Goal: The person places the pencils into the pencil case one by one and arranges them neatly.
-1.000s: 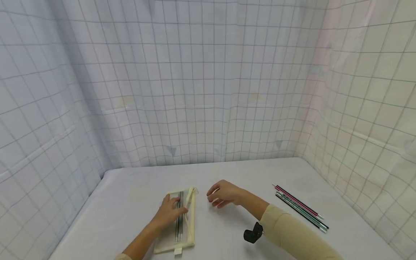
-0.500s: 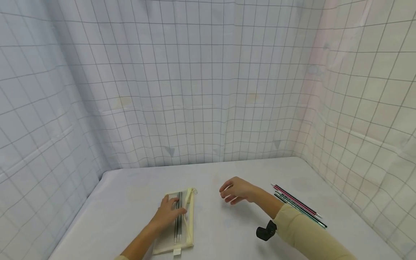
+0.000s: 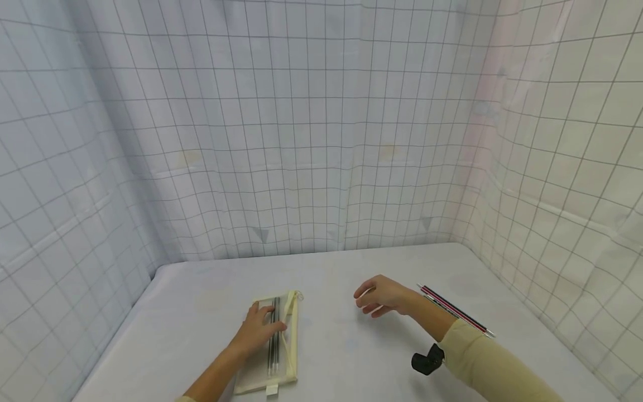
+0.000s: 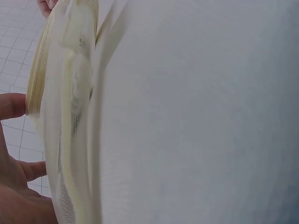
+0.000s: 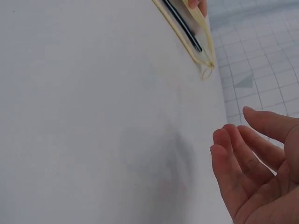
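A clear pencil case [image 3: 293, 360] with pale yellow edging lies on the table, dark pencils [image 3: 273, 354] showing through it. My left hand [image 3: 253, 329] rests on top of the case with its fingers spread. In the left wrist view a fingertip [image 4: 14, 106] touches the case's yellow zip edge [image 4: 39, 70]. My right hand [image 3: 384, 296] hangs over the table to the right of the case, fingers loosely bent and holding nothing. In the right wrist view its fingers [image 5: 247, 163] stand apart from the thumb. Beyond the right forearm lie more pencils [image 3: 454, 310], red and dark, partly hidden by the arm.
The white-covered table [image 3: 331, 352] is enclosed by white gridded cloth [image 3: 321, 139] at the back and both sides. A small black device [image 3: 428, 360] sits at the right wrist. From the case's far corner sticks out a thin loop [image 3: 300, 295].
My right hand has moved right, away from the pencil case and toward the loose pencils, and its forearm now covers more of them. The left hand has stayed on the case.
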Motion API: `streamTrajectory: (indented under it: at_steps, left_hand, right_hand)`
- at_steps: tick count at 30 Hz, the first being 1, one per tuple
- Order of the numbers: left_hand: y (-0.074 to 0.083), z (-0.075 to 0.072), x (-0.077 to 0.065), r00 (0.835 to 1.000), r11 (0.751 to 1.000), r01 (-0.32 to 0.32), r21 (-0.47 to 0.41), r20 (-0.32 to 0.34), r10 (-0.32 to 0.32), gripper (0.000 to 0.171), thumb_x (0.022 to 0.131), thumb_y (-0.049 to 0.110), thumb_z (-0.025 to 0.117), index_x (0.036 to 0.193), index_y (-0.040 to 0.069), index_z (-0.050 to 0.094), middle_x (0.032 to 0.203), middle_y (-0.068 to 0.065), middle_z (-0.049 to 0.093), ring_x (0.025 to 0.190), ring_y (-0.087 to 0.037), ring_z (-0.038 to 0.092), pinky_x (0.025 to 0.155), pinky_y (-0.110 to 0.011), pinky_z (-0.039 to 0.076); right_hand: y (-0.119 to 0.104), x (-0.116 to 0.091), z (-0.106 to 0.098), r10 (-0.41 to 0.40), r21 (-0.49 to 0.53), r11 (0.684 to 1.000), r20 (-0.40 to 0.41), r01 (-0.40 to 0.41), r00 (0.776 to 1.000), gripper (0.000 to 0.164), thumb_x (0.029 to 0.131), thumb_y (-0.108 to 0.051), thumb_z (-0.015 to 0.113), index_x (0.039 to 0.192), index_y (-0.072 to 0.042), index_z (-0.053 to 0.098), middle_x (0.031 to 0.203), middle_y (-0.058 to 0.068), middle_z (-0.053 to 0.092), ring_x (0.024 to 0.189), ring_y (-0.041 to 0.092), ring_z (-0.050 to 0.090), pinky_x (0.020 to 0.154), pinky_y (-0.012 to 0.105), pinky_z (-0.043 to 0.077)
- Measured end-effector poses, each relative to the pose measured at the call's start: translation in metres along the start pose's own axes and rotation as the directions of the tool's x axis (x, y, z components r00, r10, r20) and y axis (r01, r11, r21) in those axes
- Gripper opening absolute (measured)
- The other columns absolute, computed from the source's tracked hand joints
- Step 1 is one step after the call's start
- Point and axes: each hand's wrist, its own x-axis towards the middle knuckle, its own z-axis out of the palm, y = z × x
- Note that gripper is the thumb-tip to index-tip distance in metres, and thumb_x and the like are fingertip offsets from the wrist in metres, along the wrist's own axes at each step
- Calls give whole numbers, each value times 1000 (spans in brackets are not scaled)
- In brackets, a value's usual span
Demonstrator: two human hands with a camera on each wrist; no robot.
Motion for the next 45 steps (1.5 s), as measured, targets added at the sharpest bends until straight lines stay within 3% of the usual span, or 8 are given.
streamTrajectory:
  at_steps: [16, 26, 45]
  left_hand:
    - [-4, 0, 4, 1000, 1000, -1, 13, 0, 1, 74, 89, 35, 70, 146, -6, 49, 161, -41, 10, 143, -67, 12, 107, -80, 21]
    - [-4, 1, 3, 1000, 1000, -7, 0, -2, 7, 73, 89, 33, 70, 145, -8, 49, 161, -42, 10, 143, -66, 13, 108, -78, 21]
    - [-6, 0, 3, 1000, 1000, 8, -15, -3, -8, 73, 89, 35, 71, 145, -7, 49, 161, -41, 10, 142, -68, 14, 106, -80, 23]
  right_hand:
    - [20, -25, -46, 44, -49, 998, -100, -49, 994, 35, 93, -12, 77, 123, 3, 69, 106, 11, 74, 89, 26, 71, 79, 41, 61]
    - [30, -39, -67, 38, -58, 997, -94, -44, 995, 36, 94, -7, 74, 127, 6, 66, 112, 15, 73, 91, 26, 70, 79, 41, 60]
    - [76, -74, -111, 32, -121, 991, -193, -57, 981, 33, 93, -3, 72, 122, 10, 65, 95, 9, 68, 78, 21, 66, 68, 37, 58]
